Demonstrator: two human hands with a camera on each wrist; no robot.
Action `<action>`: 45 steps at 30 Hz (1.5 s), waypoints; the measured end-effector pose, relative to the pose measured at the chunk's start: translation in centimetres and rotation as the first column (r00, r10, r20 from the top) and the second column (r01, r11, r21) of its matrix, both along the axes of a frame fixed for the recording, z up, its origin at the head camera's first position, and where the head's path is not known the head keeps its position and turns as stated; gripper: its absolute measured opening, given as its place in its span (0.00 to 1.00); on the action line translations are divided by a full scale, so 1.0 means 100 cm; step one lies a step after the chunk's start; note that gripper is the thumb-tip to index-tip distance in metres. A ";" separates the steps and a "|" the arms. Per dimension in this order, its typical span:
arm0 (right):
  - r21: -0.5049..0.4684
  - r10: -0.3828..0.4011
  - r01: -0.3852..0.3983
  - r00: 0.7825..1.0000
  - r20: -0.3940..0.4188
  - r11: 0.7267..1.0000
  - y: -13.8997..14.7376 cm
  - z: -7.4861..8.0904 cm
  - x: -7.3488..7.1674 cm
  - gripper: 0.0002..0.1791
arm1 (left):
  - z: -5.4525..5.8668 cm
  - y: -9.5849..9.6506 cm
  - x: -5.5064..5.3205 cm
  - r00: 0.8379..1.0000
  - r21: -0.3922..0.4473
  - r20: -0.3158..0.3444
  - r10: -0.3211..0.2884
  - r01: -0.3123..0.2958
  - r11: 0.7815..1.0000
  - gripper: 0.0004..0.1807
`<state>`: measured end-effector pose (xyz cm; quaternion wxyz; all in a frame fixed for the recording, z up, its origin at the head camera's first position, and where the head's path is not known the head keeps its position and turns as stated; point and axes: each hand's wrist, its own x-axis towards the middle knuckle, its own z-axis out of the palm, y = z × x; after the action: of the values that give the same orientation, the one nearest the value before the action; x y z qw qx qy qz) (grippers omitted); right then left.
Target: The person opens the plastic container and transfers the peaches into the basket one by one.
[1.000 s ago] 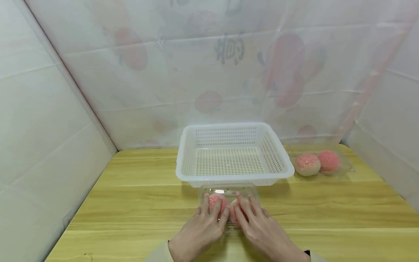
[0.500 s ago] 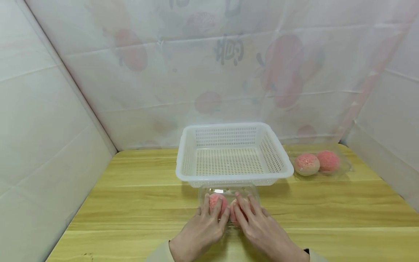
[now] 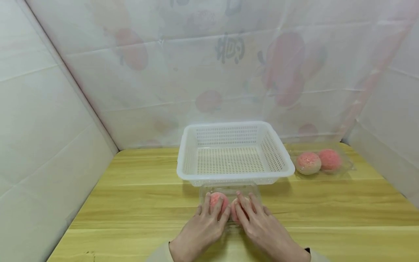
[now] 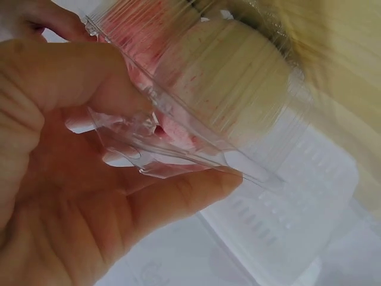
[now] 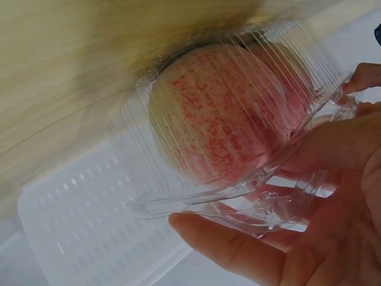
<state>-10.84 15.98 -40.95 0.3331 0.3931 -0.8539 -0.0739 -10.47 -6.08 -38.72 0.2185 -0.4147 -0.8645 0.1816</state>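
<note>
Head view: on a yellow wood-grain table (image 3: 140, 203), just before a white rectangular plastic basket (image 3: 235, 177), sits a clear plastic clamshell box (image 3: 229, 189); left hand (image 3: 200, 230) and right hand (image 3: 262, 230) still pinch its rim, beside two round pink-and-cream peaches (image 5: 214, 113) inside. Nothing has noticeably shifted; the rim work seems unfinished.

Plenty of room to the left, just open wooden table (image 3: 137, 196) from the left hand (image 3: 203, 225) out to the side wall (image 3: 49, 145). Straight ahead's the snag: the clear clamshell (image 3: 226, 188) sits right up by the white basket (image 3: 235, 177), can't tell if they touch, so no obvious lane between. Basket's open on top though. Back right, another clear pack (image 3: 345, 167) crowds the basket's side, but the wood nearer the right hand (image 3: 266, 231) is wide open.
</note>
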 end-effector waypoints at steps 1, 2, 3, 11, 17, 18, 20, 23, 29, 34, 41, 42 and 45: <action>-0.007 0.002 -0.002 1.000 0.004 1.000 0.000 0.000 0.000 0.38 | 0.000 0.000 0.000 1.000 -0.002 -0.005 0.003 -0.003 1.000 0.26; -0.014 0.005 -0.005 1.000 0.007 1.000 0.000 0.001 0.000 0.38 | 0.000 0.000 -0.001 1.000 -0.005 -0.006 0.007 -0.007 1.000 0.26; -0.021 0.005 -0.005 1.000 0.011 1.000 -0.001 0.001 0.000 0.38 | 0.001 0.000 -0.001 1.000 -0.008 -0.004 0.011 -0.011 1.000 0.27; -0.045 -0.020 0.023 0.998 0.058 0.999 0.000 0.009 0.003 0.40 | 0.006 -0.004 -0.001 1.000 0.003 -0.009 -0.009 0.009 1.000 0.31; -0.039 -0.012 0.014 0.999 0.050 0.999 0.002 0.014 0.003 0.40 | 0.009 -0.007 -0.004 0.998 0.061 -0.021 -0.055 0.056 0.997 0.32; -0.041 -0.013 0.015 0.999 0.049 0.999 0.002 0.015 0.003 0.40 | 0.010 -0.008 -0.004 0.998 0.070 -0.019 -0.061 0.062 0.996 0.32; -0.050 -0.011 0.013 0.999 0.042 0.999 0.002 0.016 0.002 0.39 | 0.011 -0.010 -0.005 0.997 0.089 -0.013 -0.071 0.072 0.993 0.34; -0.052 -0.011 0.012 1.000 0.028 0.999 0.002 0.018 0.001 0.37 | 0.014 -0.012 -0.006 0.996 0.122 0.003 -0.087 0.086 0.989 0.35; -0.072 0.026 -0.026 1.000 0.001 0.997 0.004 0.022 -0.005 0.30 | 0.017 -0.013 -0.011 0.991 0.169 -0.003 -0.132 0.130 0.977 0.32; -0.104 0.045 -0.049 0.998 -0.046 0.993 0.002 0.024 -0.010 0.35 | 0.021 -0.014 -0.012 0.991 0.170 0.043 -0.130 0.121 0.978 0.35; -0.154 0.059 -0.059 0.998 -0.002 0.986 0.001 0.029 -0.019 0.16 | 0.027 -0.013 -0.014 0.991 0.181 0.090 -0.104 0.086 0.980 0.30; -0.162 0.058 -0.058 0.998 -0.004 0.985 0.001 0.029 -0.020 0.15 | 0.027 -0.013 -0.014 0.991 0.183 0.090 -0.103 0.085 0.980 0.30; -0.183 0.063 -0.065 0.998 -0.013 0.981 0.001 0.031 -0.025 0.14 | 0.029 -0.013 -0.015 0.990 0.185 0.091 -0.104 0.086 0.979 0.29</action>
<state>-13.30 16.06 -37.89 0.3731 0.3877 -0.8428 0.0144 -11.95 -7.41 -35.78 0.2200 -0.4426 -0.8664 0.0709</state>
